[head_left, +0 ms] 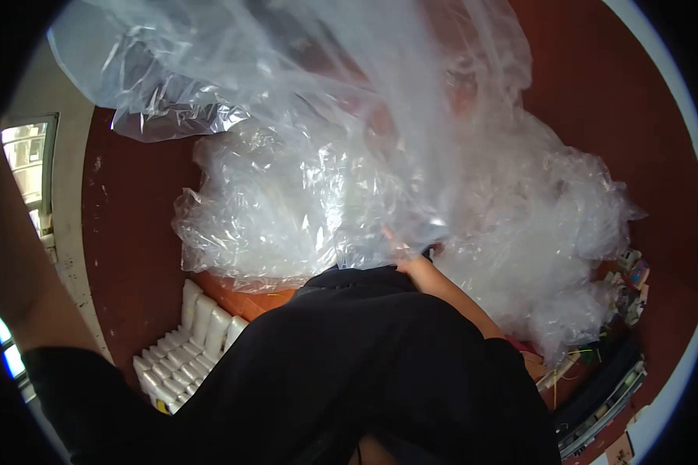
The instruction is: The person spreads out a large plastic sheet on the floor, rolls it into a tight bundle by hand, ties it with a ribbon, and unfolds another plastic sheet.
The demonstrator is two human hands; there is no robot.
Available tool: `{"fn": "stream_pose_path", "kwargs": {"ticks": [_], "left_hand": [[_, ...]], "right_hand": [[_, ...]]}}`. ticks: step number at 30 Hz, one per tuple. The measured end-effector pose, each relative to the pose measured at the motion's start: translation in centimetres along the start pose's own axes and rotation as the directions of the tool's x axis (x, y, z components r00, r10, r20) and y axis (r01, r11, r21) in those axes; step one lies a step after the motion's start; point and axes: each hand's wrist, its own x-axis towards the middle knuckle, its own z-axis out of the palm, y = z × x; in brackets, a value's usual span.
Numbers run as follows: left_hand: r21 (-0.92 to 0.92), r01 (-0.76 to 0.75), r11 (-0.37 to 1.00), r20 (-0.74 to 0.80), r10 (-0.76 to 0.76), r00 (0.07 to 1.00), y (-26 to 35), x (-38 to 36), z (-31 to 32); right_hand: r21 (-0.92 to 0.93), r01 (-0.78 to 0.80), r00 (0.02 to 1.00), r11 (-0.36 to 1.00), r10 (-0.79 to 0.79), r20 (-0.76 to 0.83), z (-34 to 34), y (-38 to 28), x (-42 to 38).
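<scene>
A large crumpled mass of clear plastic film [287,182] fills the space in front of my body. Part of it billows up toward the top of the head view, blurred by motion. My right hand [402,249] is low at the middle, close to my waist, closed on a gathered part of the film; the film partly covers its fingers. On the left my raised forearm [35,263] reaches up past the edge of the view, so my left hand is out of sight.
White wrapped packs [174,360] stand in rows at the lower left. A reddish-brown floor [597,85] surrounds the film. A window [31,167] is at far left. Assorted small items [634,283] and a dark long bundle [605,380] lie at the right.
</scene>
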Motion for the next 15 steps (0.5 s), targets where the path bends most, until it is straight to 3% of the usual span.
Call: {"fn": "stream_pose_path", "kwargs": {"ticks": [1, 3, 6, 7, 8, 10, 11, 13, 14, 15], "left_hand": [[0.077, 0.007, 0.997, -0.017, -0.006, 1.000, -0.4, -0.1, -1.5], [0.222, 0.032, 0.975, -0.045, -0.023, 0.999, -1.4, -0.4, -4.5], [0.392, 0.079, 0.917, -0.083, -0.051, 0.995, -3.5, -1.3, -9.3], [0.434, 0.093, 0.896, -0.098, -0.055, 0.994, -4.2, -1.7, -10.8], [0.473, 0.108, 0.874, -0.106, -0.065, 0.992, -4.9, -2.0, -12.2], [0.524, 0.139, 0.841, -0.123, -0.086, 0.989, -6.2, -2.8, -14.7], [0.559, 0.158, 0.814, -0.140, -0.095, 0.986, -6.6, -3.3, -16.1], [0.595, 0.193, 0.780, -0.162, -0.120, 0.980, -7.7, -4.5, -18.1], [0.614, 0.214, 0.760, -0.173, -0.134, 0.976, -8.0, -5.2, -19.1], [0.632, 0.234, 0.738, -0.183, -0.151, 0.971, -8.4, -5.7, -19.9]], "right_hand": [[0.002, 0.033, 0.994, 0.999, -0.033, 0.103, 0.1, 0.7, 2.0], [0.146, 0.099, 0.995, 0.984, -0.094, -0.044, 1.9, 0.8, 3.8], [0.341, 0.442, 0.894, 0.830, -0.438, -0.092, 3.9, -4.9, 2.1], [0.263, 0.501, 0.866, 0.825, -0.478, -0.149, 4.0, -7.6, 0.4], [0.016, 0.594, 0.795, 0.804, -0.584, -0.162, 3.0, -9.3, -1.4], [-0.085, 0.313, 0.937, 0.946, -0.322, -0.134, -3.3, -8.0, 4.0], [-0.051, 0.144, 0.969, 0.988, -0.151, -0.195, -1.8, -6.1, 3.7], [-0.148, -0.101, 0.928, 0.984, 0.039, -0.371, 6.5, -1.9, 2.1], [-0.273, -0.194, 0.871, 0.942, 0.037, -0.490, 10.4, -0.8, 1.3], [-0.373, -0.150, 0.967, 0.916, 0.057, -0.249, 11.4, -0.2, 2.1]]}}
